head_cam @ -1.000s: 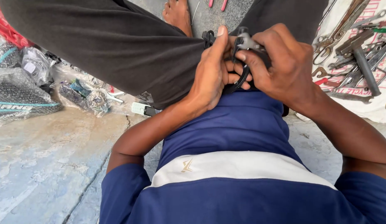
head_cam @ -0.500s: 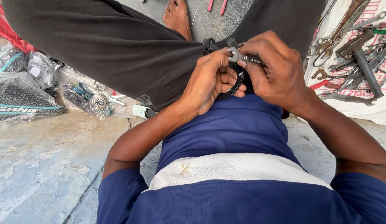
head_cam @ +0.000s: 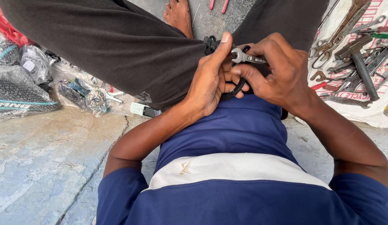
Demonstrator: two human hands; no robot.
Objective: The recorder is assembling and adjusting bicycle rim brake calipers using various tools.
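- The right hand point(head_cam: 281, 73) pinches the shank of a small open-end spanner point(head_cam: 246, 57) between thumb and fingers; the spanner head sits at the top of a black part point(head_cam: 227, 89) held in the lap.
- The left hand point(head_cam: 210, 79) closes around the same black part, thumb extended upward beside the spanner head, fingers curled under. The fastener itself is hidden by the fingers.
- For a clean turn, the spanner head should sit fully on the fastener before load is applied; a partial seat would likely slip.
- The left hand should brace the black part firmly against the dark trouser leg point(head_cam: 119, 46) so the part does not rotate with the spanner.
- Short strokes appear advisable, as the hands crowd each other.
- To the right, a white cloth point(head_cam: 369, 114) on the floor carries spanners, pliers and a hammer point(head_cam: 361, 62).
- To the left, plastic bags of small parts point(head_cam: 81, 93) lie on the concrete floor point(head_cam: 44, 166).
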